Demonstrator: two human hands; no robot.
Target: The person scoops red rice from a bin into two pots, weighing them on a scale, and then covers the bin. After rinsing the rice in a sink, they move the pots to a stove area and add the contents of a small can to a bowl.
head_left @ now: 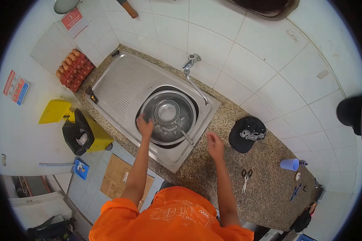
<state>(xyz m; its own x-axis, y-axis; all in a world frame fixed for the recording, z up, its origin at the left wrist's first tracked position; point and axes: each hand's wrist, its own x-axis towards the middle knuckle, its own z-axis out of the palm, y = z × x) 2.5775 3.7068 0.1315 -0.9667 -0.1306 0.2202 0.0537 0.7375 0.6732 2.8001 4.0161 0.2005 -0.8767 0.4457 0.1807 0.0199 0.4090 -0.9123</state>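
In the sink [126, 86] sits a large metal bowl [149, 105]. A round mesh strainer [167, 112] lies in it, its handle reaching over the bowl's right rim. My left hand [145, 125] is at the bowl's left rim with its fingers apart; nothing shows in them. To the right of the sink, my right hand [215, 145] is raised over the granite counter, fingers partly curled and apart, holding nothing. The faucet [195, 82] hangs above the sink's right side.
A black cap [247, 134], scissors [246, 180] and a blue cup [289, 164] are on the counter at right. Stacked egg trays [77, 73] stand at the far left end. A yellow bin [99, 134] and flattened cardboard [117, 176] are on the floor.
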